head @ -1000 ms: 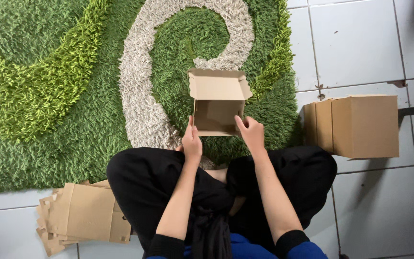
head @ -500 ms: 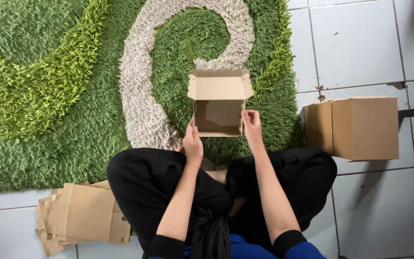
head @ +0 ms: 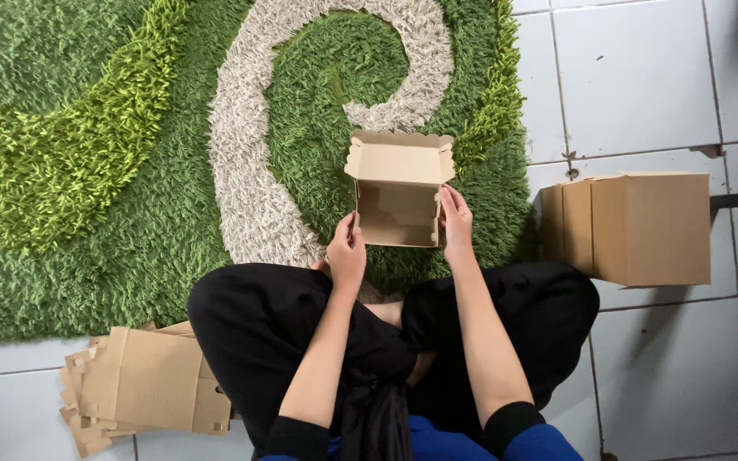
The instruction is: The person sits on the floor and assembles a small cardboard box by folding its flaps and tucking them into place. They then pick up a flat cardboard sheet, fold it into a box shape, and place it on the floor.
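Seated cross-legged at the near edge of a shaggy rug (head: 87, 171), we hold a small box (head: 399, 192) of plain brown corrugated card between both hands; the rug's long pile runs in dark and lime green with a cream spiral curling through its middle. The box stands on the rug just beyond our knees, toward the rug's right edge, its mouth open upward and its lid flap, scalloped along the far rim, tipped back. Inside we see only bare card walls and floor. Our left hand (head: 346, 253) presses against the box's near left corner, fingers curled loosely and thumb up along the wall, touching rather than wrapped around it. Our right hand (head: 456, 224) lies flat against the right wall, fingers straight and pointing away from us, palm on the card. Both forearms are bare, with dark cuffs and blue sleeves at the bottom edge of the head view, and black trousers cover the folded legs. On the pale tile floor (head: 642, 77) off the rug's right edge stands a bigger carton (head: 642, 226), closed, matt brown and square-cornered. By our left knee, off the rug's near edge, lies a stack of flat blanks (head: 143, 391), their edges fanned unevenly.
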